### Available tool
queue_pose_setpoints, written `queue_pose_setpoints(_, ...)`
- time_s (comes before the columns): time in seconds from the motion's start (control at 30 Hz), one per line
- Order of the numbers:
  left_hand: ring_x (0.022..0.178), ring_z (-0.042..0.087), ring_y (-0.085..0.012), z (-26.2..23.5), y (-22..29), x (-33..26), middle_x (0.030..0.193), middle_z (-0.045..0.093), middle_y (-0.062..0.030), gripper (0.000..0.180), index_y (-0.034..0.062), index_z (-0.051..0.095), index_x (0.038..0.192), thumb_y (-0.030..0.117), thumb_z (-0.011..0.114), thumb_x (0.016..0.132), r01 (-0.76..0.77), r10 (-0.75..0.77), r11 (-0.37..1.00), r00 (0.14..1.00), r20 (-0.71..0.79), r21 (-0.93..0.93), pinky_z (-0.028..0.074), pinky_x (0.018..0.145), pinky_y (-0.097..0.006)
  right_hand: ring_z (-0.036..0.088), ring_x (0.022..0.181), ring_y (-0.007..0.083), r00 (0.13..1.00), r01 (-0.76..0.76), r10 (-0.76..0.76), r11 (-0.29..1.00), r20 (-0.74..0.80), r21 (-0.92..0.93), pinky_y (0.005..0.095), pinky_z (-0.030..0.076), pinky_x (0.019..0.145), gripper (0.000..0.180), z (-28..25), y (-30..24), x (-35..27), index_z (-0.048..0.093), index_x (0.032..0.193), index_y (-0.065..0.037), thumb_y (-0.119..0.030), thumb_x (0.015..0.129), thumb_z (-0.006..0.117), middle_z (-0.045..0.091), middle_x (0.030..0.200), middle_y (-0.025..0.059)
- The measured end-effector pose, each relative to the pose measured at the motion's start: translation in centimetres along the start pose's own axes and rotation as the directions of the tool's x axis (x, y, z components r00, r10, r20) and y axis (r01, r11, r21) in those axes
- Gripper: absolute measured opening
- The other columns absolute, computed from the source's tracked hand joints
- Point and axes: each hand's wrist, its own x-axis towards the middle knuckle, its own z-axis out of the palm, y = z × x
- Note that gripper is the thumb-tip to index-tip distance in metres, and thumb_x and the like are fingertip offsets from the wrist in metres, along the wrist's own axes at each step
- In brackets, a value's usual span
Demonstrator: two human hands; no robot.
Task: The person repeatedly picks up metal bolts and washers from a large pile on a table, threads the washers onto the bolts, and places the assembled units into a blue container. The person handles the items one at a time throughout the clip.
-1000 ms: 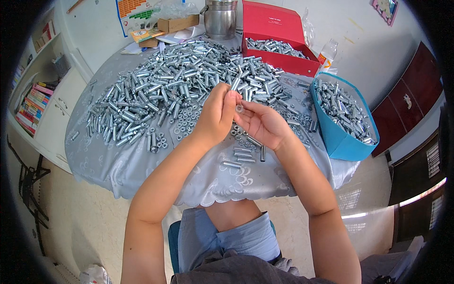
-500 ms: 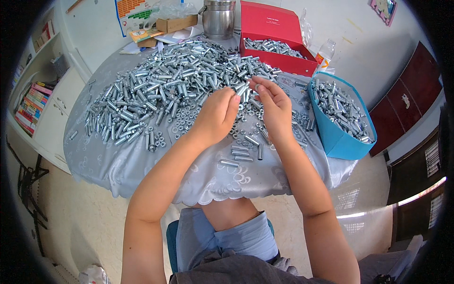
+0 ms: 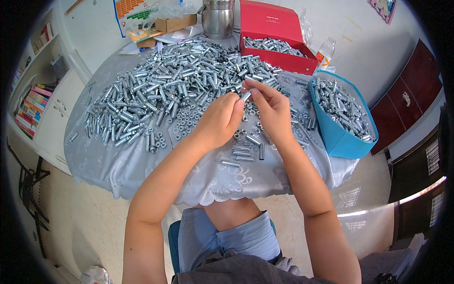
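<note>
Before me, above the near edge of a metal parts heap, both hands are closed around one shiny sleeve anchor. My left hand grips its lower end, with the fingers partly hidden behind the thumb. The thumb and fingers of my right hand close on the upper end; a nut or washer there cannot be made out. Loose nuts and washers lie beneath and beside my hands. Several plain metal sleeves rest on the cloth nearer to me.
A large heap of sleeve anchors covers much of the round table with its grey cloth. At the right stands a blue bin filled with anchors. Behind are a red box, a bottle and a steel pot.
My right hand has moved left and onto the sleeve anchor's end; it was slightly apart, pinching a small ring-shaped piece. My left hand has shifted slightly right.
</note>
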Motion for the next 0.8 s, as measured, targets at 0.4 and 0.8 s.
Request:
queue_pose_setpoints(0.4,0.073,0.05,-0.0366,0.1,-0.3,-0.2,0.078,0.052,-0.0195,0.031,-0.0013,0.048,0.086,0.026,0.034,0.093,0.139,-0.129,0.976,0.989,0.072,-0.169,0.04,0.065,-0.041,0.059,0.091,0.0154,0.997,-0.067,0.06,0.99,0.054,0.127,0.0265,0.047,0.079,0.026,-0.6,0.0,0.3,0.056,0.109,0.005,-0.008,0.089,0.048,0.062,0.102,0.0121)
queue_pose_setpoints(0.8,0.061,0.042,-0.0119,0.6,-0.3,0.0,0.065,0.042,-0.0013,0.034,0.0038,0.044,0.076,0.03,0.033,0.095,0.259,-0.27,0.816,0.961,0.057,-0.516,0.035,0.057,-0.027,0.058,0.087,0.0125,0.954,-0.298,0.264,0.853,0.138,0.428,0.0266,0.047,0.081,0.032,-0.9,-1.3,0.4,0.049,0.119,0.001,-0.014,0.09,0.047,0.06,0.107,0.0124)
